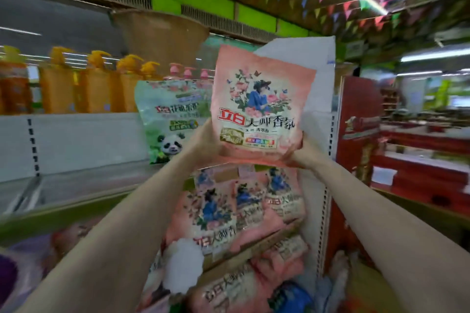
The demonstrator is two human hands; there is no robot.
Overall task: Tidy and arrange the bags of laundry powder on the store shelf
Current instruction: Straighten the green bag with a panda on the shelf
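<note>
I hold one pink laundry powder bag (259, 107) upright, its printed face toward me and its long axis vertical, top edge up. My left hand (203, 140) grips its lower left corner and my right hand (297, 152) its lower right corner, fingers curled round the bag's bottom edge on each side. The bag sits in the air in front of the upper shelf (76, 140).

Just left of that bag, one green panda-printed bag (170, 119) stands upright on the same shelf, leaning slightly. Directly below the held bag, I count three pink bags (244, 206) of the same print standing side by side, faces forward, tilted back. Lower again lie more pink bags (254, 282); blur keeps me from counting them. Up and left of the held bag stand five orange pump bottles (94, 84) in a row, then three pink pump tops (188, 72) behind the green bag.
</note>
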